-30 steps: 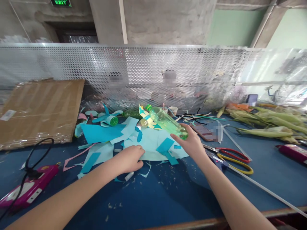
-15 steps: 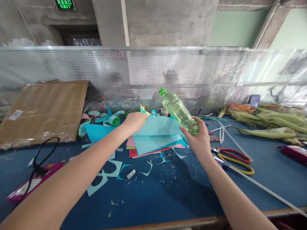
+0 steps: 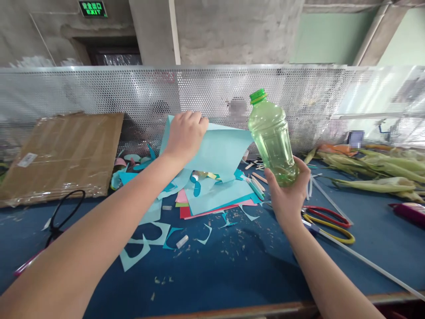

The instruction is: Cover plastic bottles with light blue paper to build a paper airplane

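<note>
A light blue sheet of paper [image 3: 219,148] hangs from my left hand [image 3: 187,135], whose fingers are closed on its upper edge. My right hand [image 3: 290,197] grips the base of a clear green plastic bottle [image 3: 272,133]. The bottle leans slightly left, its green cap on top. Below the raised sheet lies a stack of coloured paper [image 3: 219,195], light blue on top with red and pink edges beneath. Several cut paper scraps [image 3: 156,232] with curved holes are scattered in front of the stack. Coloured pens [image 3: 255,188] lie just right of it.
Red-and-yellow-handled scissors [image 3: 328,221] lie right of my right hand, beside a long white strip [image 3: 368,261]. Corn husks [image 3: 375,173] are heaped at the back right. Flat cardboard [image 3: 66,155] leans at the left against a perforated metal screen [image 3: 139,88]. A black cable [image 3: 64,217] loops near my left forearm.
My left hand has lifted the light blue sheet up off the pile, uncovering pens and small cut pieces. My right hand has moved the bottle right and turned it more upright.
</note>
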Motion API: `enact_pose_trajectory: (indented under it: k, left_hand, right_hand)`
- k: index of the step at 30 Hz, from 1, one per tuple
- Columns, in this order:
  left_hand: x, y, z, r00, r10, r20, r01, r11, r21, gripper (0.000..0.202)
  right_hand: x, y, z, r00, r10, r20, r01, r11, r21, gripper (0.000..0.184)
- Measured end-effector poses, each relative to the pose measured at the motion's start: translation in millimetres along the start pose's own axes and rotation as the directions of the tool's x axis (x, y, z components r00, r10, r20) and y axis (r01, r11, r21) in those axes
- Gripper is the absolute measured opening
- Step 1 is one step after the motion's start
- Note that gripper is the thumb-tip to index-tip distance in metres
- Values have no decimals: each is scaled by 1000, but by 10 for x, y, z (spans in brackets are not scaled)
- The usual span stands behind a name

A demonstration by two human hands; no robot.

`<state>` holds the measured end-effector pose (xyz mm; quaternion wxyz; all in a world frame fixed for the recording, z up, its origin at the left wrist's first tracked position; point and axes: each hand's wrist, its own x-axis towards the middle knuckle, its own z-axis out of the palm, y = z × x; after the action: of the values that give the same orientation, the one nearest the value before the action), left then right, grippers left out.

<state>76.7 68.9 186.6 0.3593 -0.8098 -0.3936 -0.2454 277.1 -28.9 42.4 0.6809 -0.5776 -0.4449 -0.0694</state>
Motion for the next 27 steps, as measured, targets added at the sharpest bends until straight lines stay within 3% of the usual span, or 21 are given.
enact_pose_trajectory:
  k: [2, 4, 7, 10, 12, 15, 20, 22, 24, 26, 27]
  left_hand:
    - [-213, 68, -28, 999, 31, -39, -31, 1000, 0, 38]
    - [-547, 192, -33, 989, 127, 75, -123, 991, -44, 42]
    - [-1182, 418, -1, 934, 264, 241, -239, 962, -130, 45]
    - [-1741, 569, 46, 864, 397, 311, -370, 918, -143, 46]
    - [-1955, 592, 58, 814, 433, 387, -408, 901, -151, 46]
    - [-2022, 544, 34, 756, 359, 547, -310, 933, -185, 50]
    - [-1888, 453, -68, 607, 298, 737, -152, 954, -260, 54]
    - [-1866, 436, -109, 590, 290, 754, -116, 954, -275, 50]
    - [-1867, 416, -143, 590, 284, 756, -94, 954, -285, 45]
    - [-1878, 390, -169, 603, 272, 750, -82, 956, -280, 45]
    - [-1886, 374, -180, 610, 264, 747, -79, 958, -274, 46]
  right_hand:
    - [5, -19, -11, 1000, 5, -27, -5, 1000, 15, 65]
    - [14, -38, -19, 998, 28, -58, -26, 999, 43, 66]
    - [30, -23, -7, 998, 52, -45, -49, 997, 52, 67]
    - [26, 95, 56, 987, 75, 146, -67, 996, -61, 67]
    - [1, 221, 120, 931, 90, 353, -29, 984, -176, 62]
    - [-64, 406, 213, 831, 126, 542, 74, 941, -331, 56]
    - [-158, 567, 301, 767, 265, 585, 117, 838, -533, 59]
    - [-180, 590, 315, 765, 296, 572, 148, 784, -603, 61]
    - [-190, 583, 319, 793, 269, 547, 197, 736, -648, 64]
    - [-197, 531, 315, 817, 162, 553, 282, 724, -629, 67]
    - [-204, 485, 313, 805, 88, 587, 342, 740, -579, 64]
